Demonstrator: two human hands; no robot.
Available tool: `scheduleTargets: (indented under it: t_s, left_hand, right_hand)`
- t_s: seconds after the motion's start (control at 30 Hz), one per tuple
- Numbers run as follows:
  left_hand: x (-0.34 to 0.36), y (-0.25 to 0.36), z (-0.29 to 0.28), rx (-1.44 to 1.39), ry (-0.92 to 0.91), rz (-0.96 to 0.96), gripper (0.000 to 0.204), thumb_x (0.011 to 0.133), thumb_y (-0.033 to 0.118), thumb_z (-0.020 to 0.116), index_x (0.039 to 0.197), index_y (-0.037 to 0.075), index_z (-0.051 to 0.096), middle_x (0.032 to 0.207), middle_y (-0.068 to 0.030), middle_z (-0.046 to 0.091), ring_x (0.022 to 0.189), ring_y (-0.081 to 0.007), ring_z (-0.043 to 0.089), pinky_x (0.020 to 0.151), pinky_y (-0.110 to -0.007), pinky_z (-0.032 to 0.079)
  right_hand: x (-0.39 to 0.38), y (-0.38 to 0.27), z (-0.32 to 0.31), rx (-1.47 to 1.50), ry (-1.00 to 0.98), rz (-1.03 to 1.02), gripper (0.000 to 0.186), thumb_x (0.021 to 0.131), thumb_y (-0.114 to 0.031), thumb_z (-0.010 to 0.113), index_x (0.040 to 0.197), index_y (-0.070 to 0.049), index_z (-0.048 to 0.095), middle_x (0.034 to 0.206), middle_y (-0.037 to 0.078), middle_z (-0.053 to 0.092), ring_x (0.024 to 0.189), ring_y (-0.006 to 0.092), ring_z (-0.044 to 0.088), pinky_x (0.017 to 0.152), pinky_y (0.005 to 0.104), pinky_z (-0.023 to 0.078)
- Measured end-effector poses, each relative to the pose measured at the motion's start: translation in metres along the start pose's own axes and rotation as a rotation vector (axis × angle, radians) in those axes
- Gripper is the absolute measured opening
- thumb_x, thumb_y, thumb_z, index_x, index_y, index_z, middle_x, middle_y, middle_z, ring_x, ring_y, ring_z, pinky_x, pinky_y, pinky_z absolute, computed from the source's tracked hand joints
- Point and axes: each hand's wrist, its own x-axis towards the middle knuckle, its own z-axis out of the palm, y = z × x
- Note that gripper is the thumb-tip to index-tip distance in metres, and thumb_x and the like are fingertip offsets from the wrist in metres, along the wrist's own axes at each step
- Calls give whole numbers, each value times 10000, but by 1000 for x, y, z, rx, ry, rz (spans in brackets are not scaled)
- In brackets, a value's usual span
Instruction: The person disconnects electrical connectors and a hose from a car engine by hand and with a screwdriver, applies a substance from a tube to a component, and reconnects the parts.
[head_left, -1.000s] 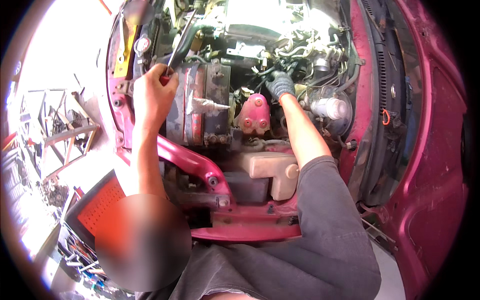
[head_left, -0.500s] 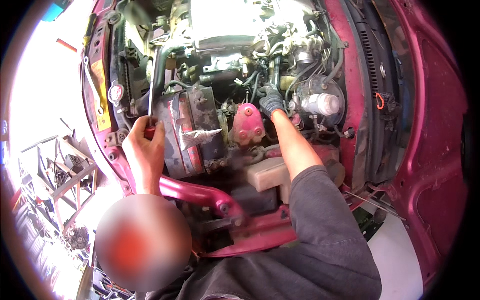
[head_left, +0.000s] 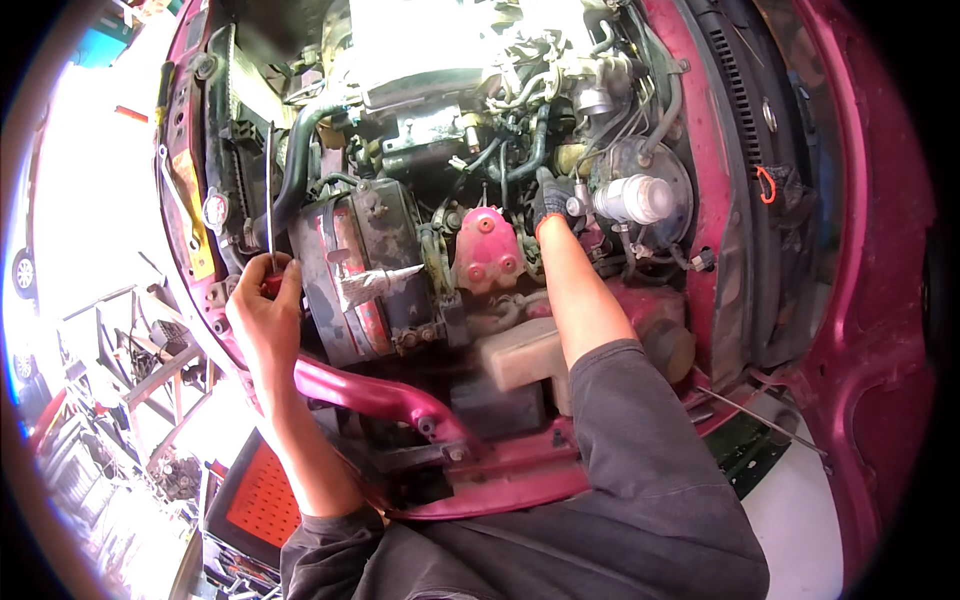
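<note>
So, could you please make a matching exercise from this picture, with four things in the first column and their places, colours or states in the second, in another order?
Column one:
1. left hand
2. right hand
3. wrench
4. three-holed or bolted bracket

Column two:
A. wearing a dark grey glove
B. pink
C. bare, holding a screwdriver
D. lying on a yellow strip

Right pairs: 1-C, 2-A, 3-D, 4-B

Red-handled tool now less slanted, farther from the black hose
</note>
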Motion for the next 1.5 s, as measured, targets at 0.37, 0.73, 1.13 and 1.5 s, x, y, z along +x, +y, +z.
scheduleTargets:
  t_s: [0.37,0.73,1.13,1.5]
  left_hand:
    - [-3,-3,0,-46,-26,-35,120,859,112,658,919,8,670,704,-20,615,564,-61,530,461,-208,433]
    - [-2,-7,0,-82,-26,29,172,848,141,685,937,-5,673,722,-47,639,640,-102,561,614,-263,460]
    - [5,-13,-6,-129,-9,-26,165,855,138,671,941,-3,673,691,-52,620,604,-90,557,578,-254,459]
    - [2,-4,-2,-89,-28,-14,209,839,177,670,937,-8,672,731,-87,653,651,-134,582,655,-284,478]
  right_hand:
    - [39,-9,52,955,-81,178,216,799,-254,555,843,-53,622,742,123,625,660,261,621,574,380,479]
    - [6,-25,3,1415,-876,363,192,775,-55,545,639,-98,416,606,48,421,501,174,407,502,292,390]
    - [-12,-48,-12,1201,-365,254,73,707,-31,547,770,-56,519,764,125,542,778,306,602,731,362,535]
    - [-23,-64,6,838,-206,334,40,754,-122,635,776,-95,615,787,73,645,699,209,631,623,332,531]
